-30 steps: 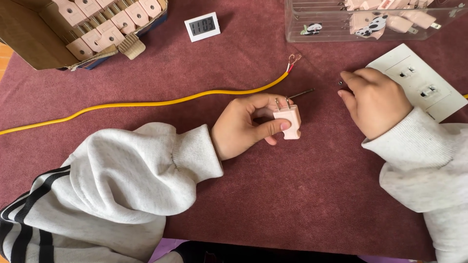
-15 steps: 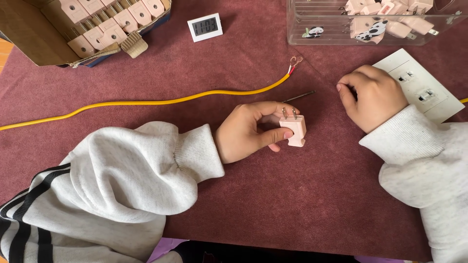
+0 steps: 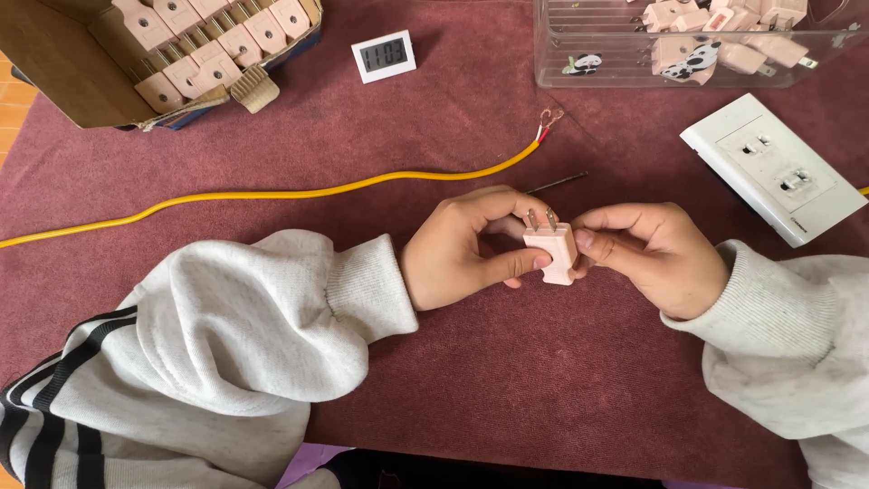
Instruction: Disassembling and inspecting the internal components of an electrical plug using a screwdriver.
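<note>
Over at the table's far left corner a cardboard box [image 3: 54,54] of plugs is sitting. Mid-table, the left hand [image 3: 462,249] is pinching a pale pink two-prong plug [image 3: 552,252], and the right hand [image 3: 656,254] is closing its fingertips on the plug's other side.

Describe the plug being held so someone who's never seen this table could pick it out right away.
On the maroon table cloth, look at the middle, just below the yellow cable. There the left hand and right hand pinch a small pink plug between them. Unlike the pink plugs in the cardboard box and clear bin, it is the only one held.
</note>
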